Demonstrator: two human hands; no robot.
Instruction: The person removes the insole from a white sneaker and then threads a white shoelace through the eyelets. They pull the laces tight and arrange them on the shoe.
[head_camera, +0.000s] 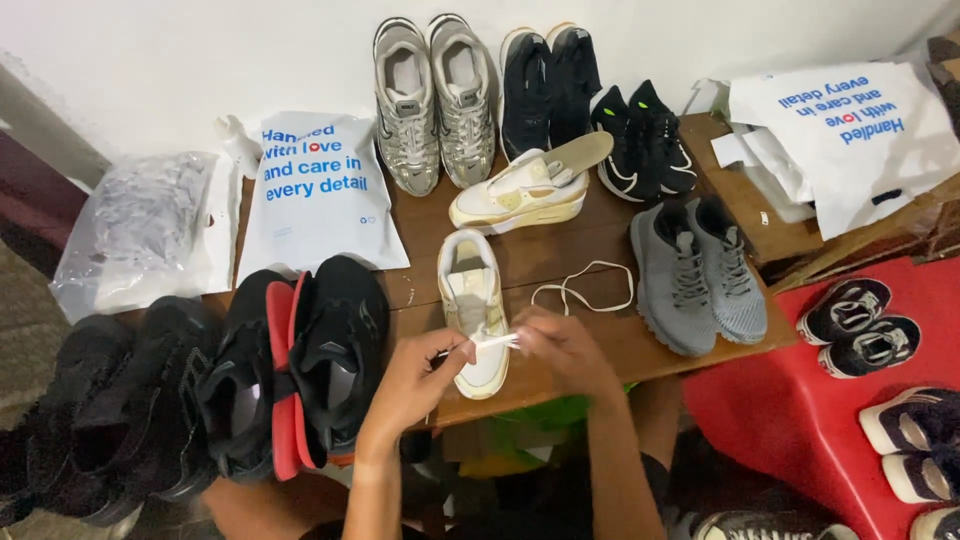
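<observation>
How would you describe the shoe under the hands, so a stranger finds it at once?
On the wooden table, look at the front edge. The cream shoe stands upright there, toe towards the person, between black shoes and grey shoes. Its twin lies tipped behind it.

Brown wooden table, matt, plank seams visible. Cream sneaker w/ smooth leather-like upper; flat white cloth lace pinched btwn left hand & right hand. Grey knit-fabric pair, woven texture. Silver mesh pair, slight metallic sheen. Glossy white plastic bag. Crinkled clear plastic bag. Smooth red plastic surface.
</observation>
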